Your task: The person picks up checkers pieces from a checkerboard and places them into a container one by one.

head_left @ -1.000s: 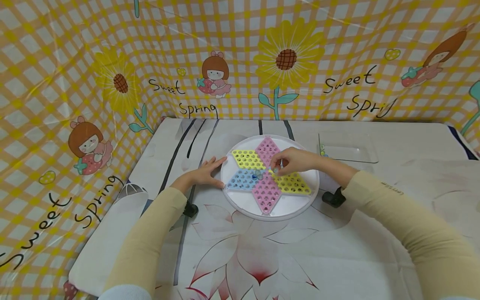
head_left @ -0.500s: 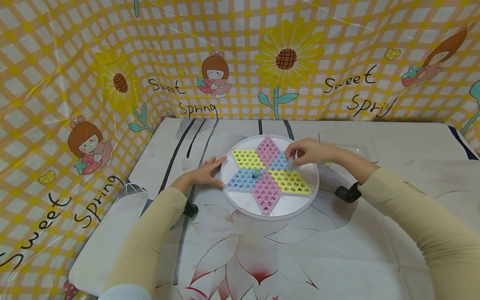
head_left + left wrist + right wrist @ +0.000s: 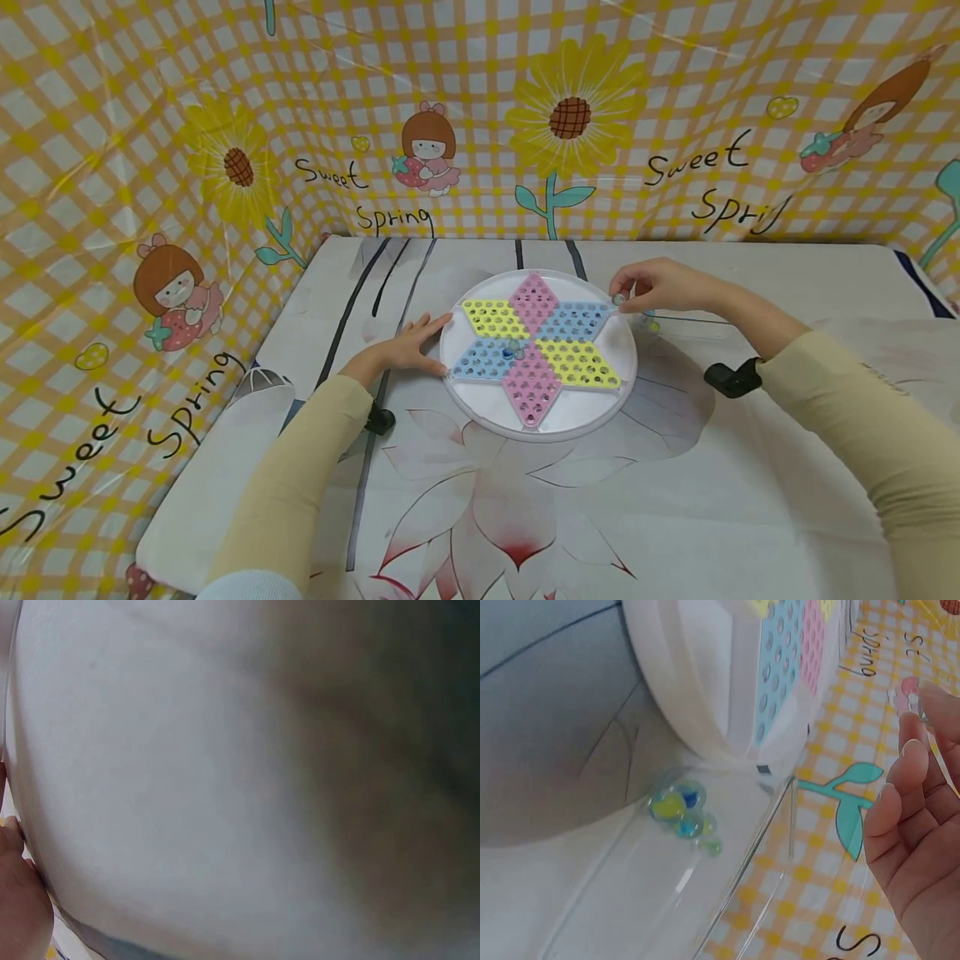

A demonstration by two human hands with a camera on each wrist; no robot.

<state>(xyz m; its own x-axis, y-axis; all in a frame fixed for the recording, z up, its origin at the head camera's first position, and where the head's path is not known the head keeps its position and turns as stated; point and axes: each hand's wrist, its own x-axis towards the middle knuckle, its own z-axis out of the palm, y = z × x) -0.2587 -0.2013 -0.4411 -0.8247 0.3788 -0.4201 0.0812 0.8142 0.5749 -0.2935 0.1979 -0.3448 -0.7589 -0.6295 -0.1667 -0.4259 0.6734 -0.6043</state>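
Note:
A round white Chinese checkers board (image 3: 588, 408), with a pink, yellow and blue star of holes, lies in the middle of the head view. My left hand (image 3: 408, 346) rests against its left rim, thumb and fingers spread. Past the board's upper right edge, my right hand (image 3: 663, 285) pinches a clear glass marble (image 3: 618, 299) between thumb and fingertips. A few marbles (image 3: 514, 350) sit near the star's centre, by the inner tip of the left blue section. In the right wrist view several marbles (image 3: 676, 806) lie at the near end of a clear tray (image 3: 727, 889).
The tray stands right of the board, partly behind my right hand and forearm. A white flower-printed cloth (image 3: 465, 517) covers the table. Behind it hangs a yellow checked curtain (image 3: 480, 75). A white object with wire-like loops (image 3: 262, 392) lies at the left edge.
My right hand has moved rightward and slightly up, from above the star's centre to beyond the board's upper right rim, still pinching the marble. My left hand has stayed in place.

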